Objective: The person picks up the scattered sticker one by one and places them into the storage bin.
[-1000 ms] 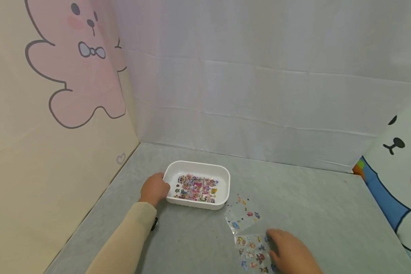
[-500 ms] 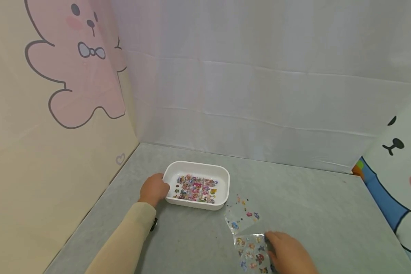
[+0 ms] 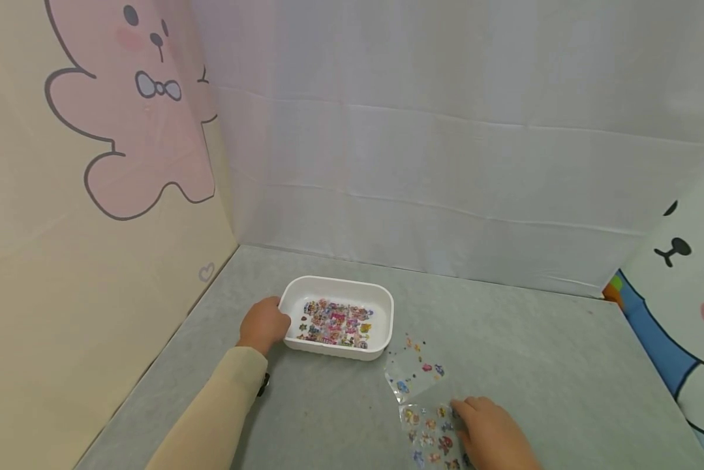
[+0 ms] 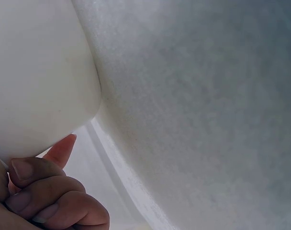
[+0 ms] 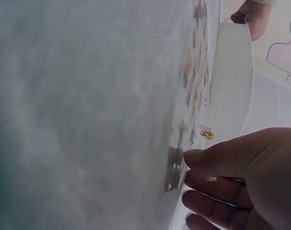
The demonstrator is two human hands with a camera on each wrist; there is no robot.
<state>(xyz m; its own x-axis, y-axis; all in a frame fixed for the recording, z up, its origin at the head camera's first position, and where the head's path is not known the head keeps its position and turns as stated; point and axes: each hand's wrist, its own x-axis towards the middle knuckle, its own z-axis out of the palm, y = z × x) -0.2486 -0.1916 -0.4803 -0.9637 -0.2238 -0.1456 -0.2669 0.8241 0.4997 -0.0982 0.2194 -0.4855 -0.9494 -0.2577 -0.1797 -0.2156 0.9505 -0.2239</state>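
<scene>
My left hand grips the left end of a white plastic tray. In the left wrist view the fingers are curled beside the tray's wall. Inside the tray lie many small colourful stickers. My right hand is at the right edge of a clear sticker sheet printed with small figures. Its thumb and loosely bent fingertips touch the sheet's edge, with no clear pinch showing in the right wrist view. A second clear sticker sheet lies between the tray and the first sheet.
Grey cloth covers the table. A white curtain closes off the back. At the left hangs a cream curtain with a pink bear; at the right, a printed white animal figure.
My right hand's fingertips have shifted slightly at the sheet's upper right corner, and the glare on that sheet has changed. My left hand and the tray stay in place.
</scene>
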